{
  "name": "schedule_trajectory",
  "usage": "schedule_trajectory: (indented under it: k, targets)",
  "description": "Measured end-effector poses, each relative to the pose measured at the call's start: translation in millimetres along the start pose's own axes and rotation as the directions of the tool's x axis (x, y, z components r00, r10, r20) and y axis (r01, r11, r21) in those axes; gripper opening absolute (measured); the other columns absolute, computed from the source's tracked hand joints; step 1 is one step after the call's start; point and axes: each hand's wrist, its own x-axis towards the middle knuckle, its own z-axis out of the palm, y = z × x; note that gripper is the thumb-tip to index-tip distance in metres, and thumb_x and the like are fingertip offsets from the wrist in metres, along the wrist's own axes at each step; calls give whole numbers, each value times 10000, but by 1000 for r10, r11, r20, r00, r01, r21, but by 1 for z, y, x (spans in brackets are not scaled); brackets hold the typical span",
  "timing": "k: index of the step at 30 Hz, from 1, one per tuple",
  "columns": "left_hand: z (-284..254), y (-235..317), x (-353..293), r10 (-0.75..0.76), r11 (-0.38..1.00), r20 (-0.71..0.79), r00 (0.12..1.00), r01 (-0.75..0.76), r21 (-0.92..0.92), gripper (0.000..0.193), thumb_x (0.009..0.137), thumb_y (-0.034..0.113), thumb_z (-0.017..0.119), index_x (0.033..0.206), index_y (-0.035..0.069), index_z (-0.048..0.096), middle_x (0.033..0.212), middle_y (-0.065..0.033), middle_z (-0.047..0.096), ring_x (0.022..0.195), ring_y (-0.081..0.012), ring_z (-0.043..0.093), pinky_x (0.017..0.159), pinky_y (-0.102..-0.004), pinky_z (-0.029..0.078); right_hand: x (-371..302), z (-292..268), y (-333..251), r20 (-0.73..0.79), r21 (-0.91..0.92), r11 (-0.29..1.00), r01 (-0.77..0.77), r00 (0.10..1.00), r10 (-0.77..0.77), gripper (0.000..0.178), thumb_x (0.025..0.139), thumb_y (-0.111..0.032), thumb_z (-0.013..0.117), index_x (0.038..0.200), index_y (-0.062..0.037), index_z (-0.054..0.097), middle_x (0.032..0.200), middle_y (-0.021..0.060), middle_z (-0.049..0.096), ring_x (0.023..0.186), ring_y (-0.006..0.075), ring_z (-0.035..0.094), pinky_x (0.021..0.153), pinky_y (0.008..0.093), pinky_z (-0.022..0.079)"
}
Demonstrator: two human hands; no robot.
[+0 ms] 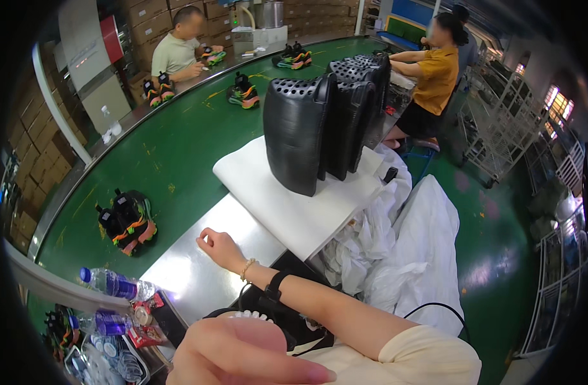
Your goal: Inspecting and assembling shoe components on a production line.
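Observation:
My right hand, with a beaded bracelet and a black wristband, hovers over the bare metal tabletop. Its fingers are curled in, and nothing shows between them. Close to the camera, my left hand looms large at the lower edge, its fingers bent and partly cut off; whatever it may hold is hidden. A white coil band shows beside it. Beyond my right hand, a white sheet covers part of the table. Several tall black curved pieces with perforated tops stand on it.
Black sneakers with bright soles lie on the green conveyor belt, with more pairs farther along. Plastic bottles and small packets stand at the left. White plastic sheeting hangs at the right. Two people work nearby.

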Motion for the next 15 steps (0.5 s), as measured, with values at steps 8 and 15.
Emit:
schedule_trajectory:
  k: [8,15]
  targets:
    - [-15,22,-5,-209,952,-67,976,187,-241,60,886,144,559,851,95,552,839,-17,539,699,-200,579,552,-390,506,2,1,7,-59,11,998,56,997,-55,250,875,-248,594,823,-4,590,463,77,465,415,166,411,456,315,347]
    - [1,19,2,-329,936,-30,944,322,-140,104,881,147,567,901,51,534,912,-44,602,719,-233,600,515,-352,524,3,3,9,-74,12,997,70,995,-69,250,873,-241,599,800,-1,588,455,72,446,411,157,391,452,312,333]
